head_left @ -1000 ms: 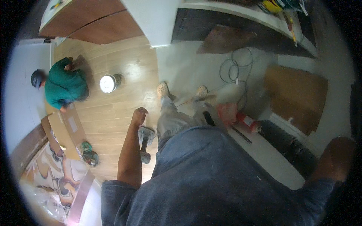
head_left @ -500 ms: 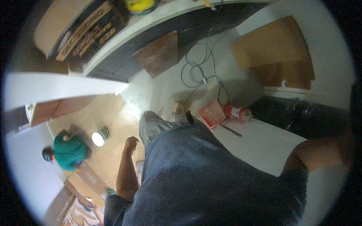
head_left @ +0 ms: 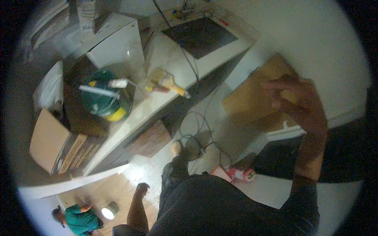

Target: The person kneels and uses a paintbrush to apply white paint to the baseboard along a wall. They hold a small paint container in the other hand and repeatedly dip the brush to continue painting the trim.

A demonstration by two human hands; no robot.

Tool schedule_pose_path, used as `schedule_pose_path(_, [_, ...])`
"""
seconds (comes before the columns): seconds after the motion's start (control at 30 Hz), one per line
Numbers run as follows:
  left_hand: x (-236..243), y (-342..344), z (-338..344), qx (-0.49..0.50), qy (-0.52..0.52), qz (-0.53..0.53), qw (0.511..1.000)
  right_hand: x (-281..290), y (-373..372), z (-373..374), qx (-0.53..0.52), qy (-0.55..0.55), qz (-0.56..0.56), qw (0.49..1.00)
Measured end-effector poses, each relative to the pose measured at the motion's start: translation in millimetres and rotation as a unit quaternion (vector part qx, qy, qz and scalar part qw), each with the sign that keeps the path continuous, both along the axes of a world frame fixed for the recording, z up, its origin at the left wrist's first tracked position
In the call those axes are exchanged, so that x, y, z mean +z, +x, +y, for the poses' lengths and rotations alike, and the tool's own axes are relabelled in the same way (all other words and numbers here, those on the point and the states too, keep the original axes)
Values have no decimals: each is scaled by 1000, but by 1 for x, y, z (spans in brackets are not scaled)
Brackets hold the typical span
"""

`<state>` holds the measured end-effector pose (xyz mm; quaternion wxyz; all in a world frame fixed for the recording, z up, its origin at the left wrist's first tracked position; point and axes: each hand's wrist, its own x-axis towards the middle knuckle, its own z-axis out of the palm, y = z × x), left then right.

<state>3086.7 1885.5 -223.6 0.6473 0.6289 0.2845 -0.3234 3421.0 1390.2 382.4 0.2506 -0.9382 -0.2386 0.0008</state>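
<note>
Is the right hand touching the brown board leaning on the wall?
Cannot tell. In the head view the right hand overlaps the brown board, but blur hides any contact or gap.

The person wears a dark grey-blue short-sleeved top that fills the lower centre of the view. Both sleeves end above the elbow, so the forearms are bare. The left hand point(head_left: 141, 188) and the right hand point(head_left: 296, 103) are bare, without gloves; no watch or ring can be made out. The legs are covered by dark grey trousers point(head_left: 173, 177). One light tan shoe point(head_left: 176, 148) shows at the trouser end.
</note>
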Motion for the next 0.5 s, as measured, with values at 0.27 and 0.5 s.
schedule_pose_path(0.27, [29, 154, -74, -257, 54, -83, 961, -24, 150, -37, -95, -125, 45, 987])
schedule_pose_path(0.5, [257, 413, -169, -285, 90, -291, 909, -153, 383, -146, 11, 114, 219, 969])
